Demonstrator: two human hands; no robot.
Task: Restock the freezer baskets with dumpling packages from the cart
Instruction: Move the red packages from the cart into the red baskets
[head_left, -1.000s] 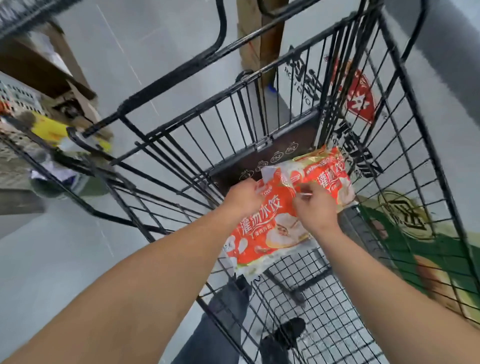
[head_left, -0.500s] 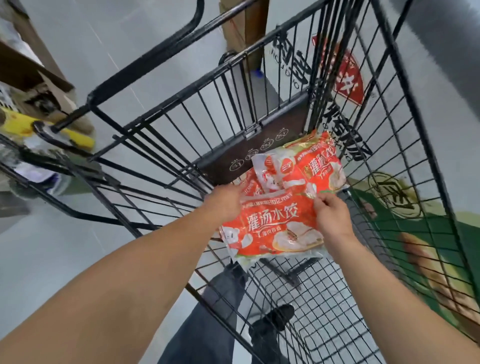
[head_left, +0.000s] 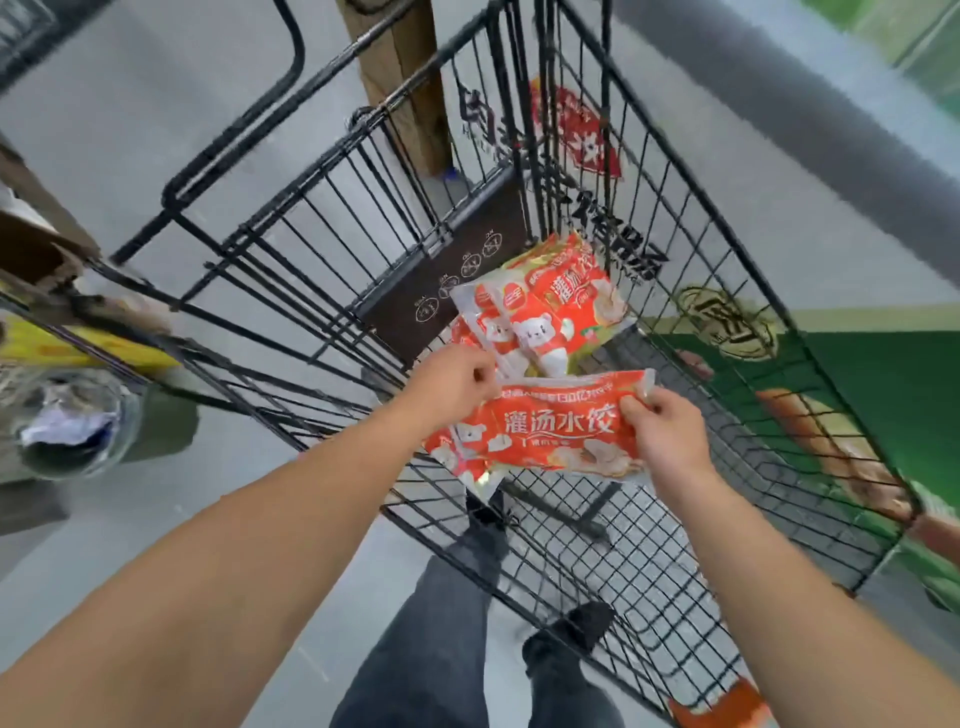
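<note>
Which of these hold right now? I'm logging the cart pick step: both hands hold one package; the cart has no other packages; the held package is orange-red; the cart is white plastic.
1. Both hands grip one dumpling package: true, left hand and right hand hold its upper corners.
2. No other packages in the cart: false, more dumpling packages lie behind it.
3. The held package is orange-red: true.
4. The cart is white plastic: false, the shopping cart is black wire.

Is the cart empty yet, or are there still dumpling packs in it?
Not empty. Besides the package held between the left hand and right hand, more orange packs lie at the far end of the cart.
</note>
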